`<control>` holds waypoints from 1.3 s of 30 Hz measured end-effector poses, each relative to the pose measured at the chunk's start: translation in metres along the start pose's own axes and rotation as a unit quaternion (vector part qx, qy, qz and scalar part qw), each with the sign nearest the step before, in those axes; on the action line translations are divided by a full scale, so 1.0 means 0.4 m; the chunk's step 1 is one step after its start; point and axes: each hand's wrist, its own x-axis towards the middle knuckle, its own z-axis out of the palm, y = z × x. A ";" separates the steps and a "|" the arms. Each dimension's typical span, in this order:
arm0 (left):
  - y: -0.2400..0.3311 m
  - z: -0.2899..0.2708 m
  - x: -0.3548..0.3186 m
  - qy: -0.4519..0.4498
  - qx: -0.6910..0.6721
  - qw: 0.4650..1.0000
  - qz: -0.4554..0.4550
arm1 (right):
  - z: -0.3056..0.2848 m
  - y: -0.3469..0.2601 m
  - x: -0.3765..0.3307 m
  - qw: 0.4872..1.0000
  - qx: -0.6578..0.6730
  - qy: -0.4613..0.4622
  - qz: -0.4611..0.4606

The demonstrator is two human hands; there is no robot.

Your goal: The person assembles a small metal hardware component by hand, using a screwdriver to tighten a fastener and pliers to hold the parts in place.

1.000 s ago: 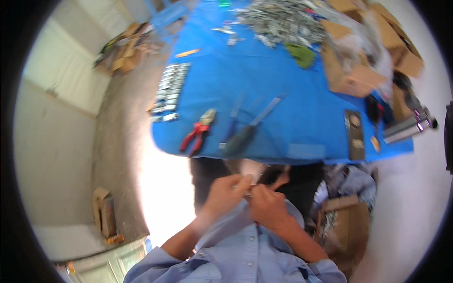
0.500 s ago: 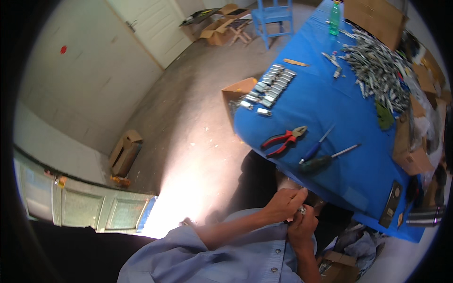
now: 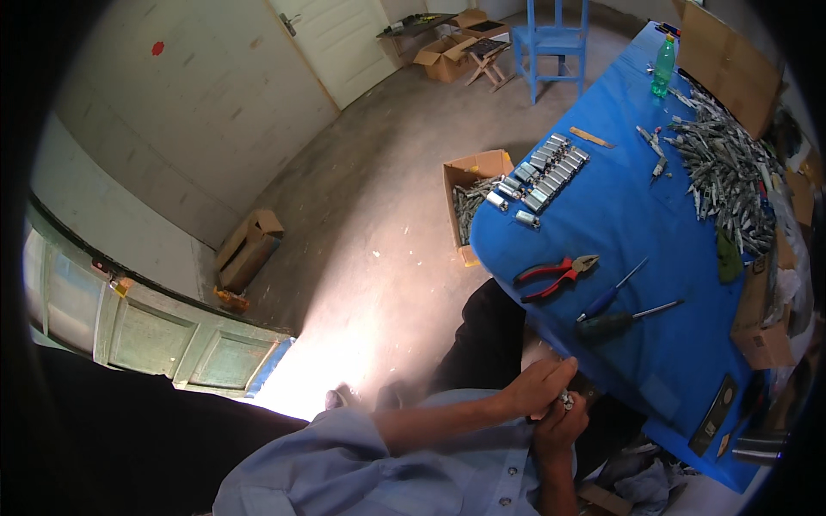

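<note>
Close to my lap, just off the table's near edge, my two hands meet. My right hand (image 3: pixel 559 430) is closed around a small silvery metal part (image 3: pixel 565 400), whose end shows above the fingers. My left hand (image 3: pixel 538 387) is pinched right beside it, and whatever its fingertips hold is too small to make out. On the blue-covered table (image 3: pixel 619 206) lie red-handled combination pliers (image 3: pixel 557 277), a blue-handled screwdriver (image 3: pixel 611 291) and a dark green-handled screwdriver (image 3: pixel 628 318). Rows of small silvery metal cylinders (image 3: pixel 555 176) are set out near the left edge.
A large heap of grey metal pieces (image 3: pixel 723 172) covers the table's far right, near a green bottle (image 3: pixel 663 67) and cardboard (image 3: pixel 731 60). An open carton of similar pieces (image 3: pixel 456 202) stands on the floor beside the table. A blue chair (image 3: pixel 551 41) stands beyond.
My view has shifted, so the table and room appear lower and further right. My hands stay together at the small metal part, with little visible change in their grip.
</note>
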 end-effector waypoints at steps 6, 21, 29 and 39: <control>-0.051 0.003 0.036 0.059 0.167 0.960 0.219 | 0.005 0.006 0.007 0.997 0.007 0.017 -0.070; 0.059 0.072 0.006 0.076 -0.093 0.993 -0.021 | -0.009 -0.033 0.042 0.989 0.126 0.069 -0.033; 0.056 0.043 0.001 0.064 -0.114 0.991 -0.041 | -0.003 -0.061 0.056 0.982 0.097 0.140 -0.078; 0.074 0.056 -0.005 0.108 -0.010 0.994 -0.005 | 0.016 -0.046 0.029 0.996 0.067 0.063 -0.005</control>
